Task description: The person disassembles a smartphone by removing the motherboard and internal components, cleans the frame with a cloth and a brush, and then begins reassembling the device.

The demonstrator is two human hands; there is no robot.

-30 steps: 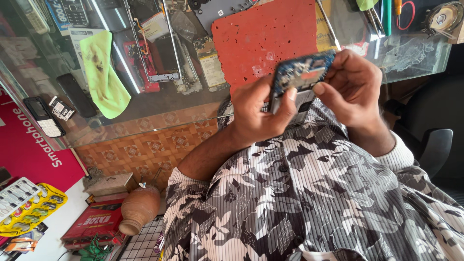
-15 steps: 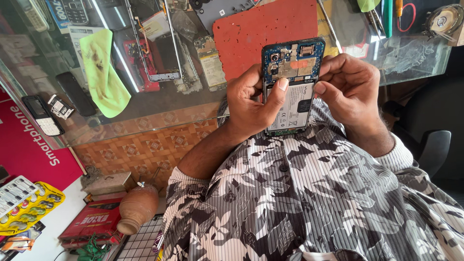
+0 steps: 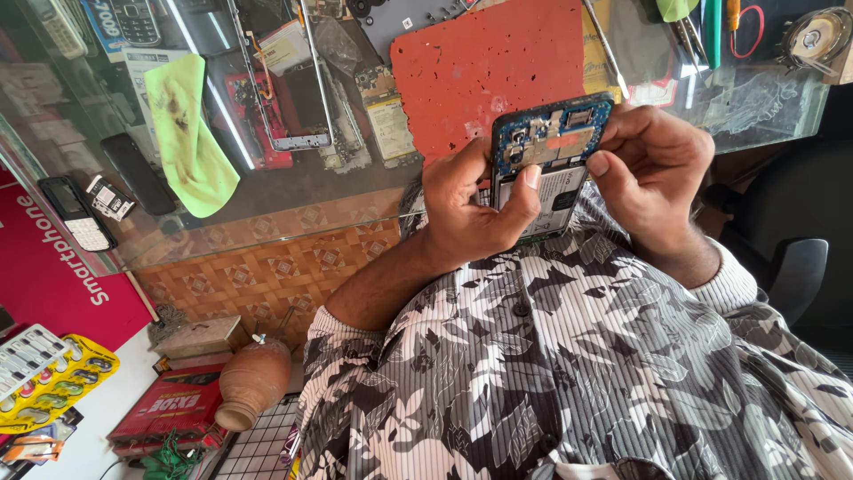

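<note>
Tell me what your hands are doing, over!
Left hand and right hand both grip the opened phone. Its back is off, insides showing. Nothing blocking.

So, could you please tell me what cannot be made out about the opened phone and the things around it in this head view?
- Opened phone with bare circuit board: its lower end is hidden behind the left hand and patterned shirt; its small parts are too small to tell.
- Right hand: its fingertips hide the phone's right edge.
- Round metal speaker: cut off by the right edge.
- Orange-handled tool: cut off by the top edge.
</note>
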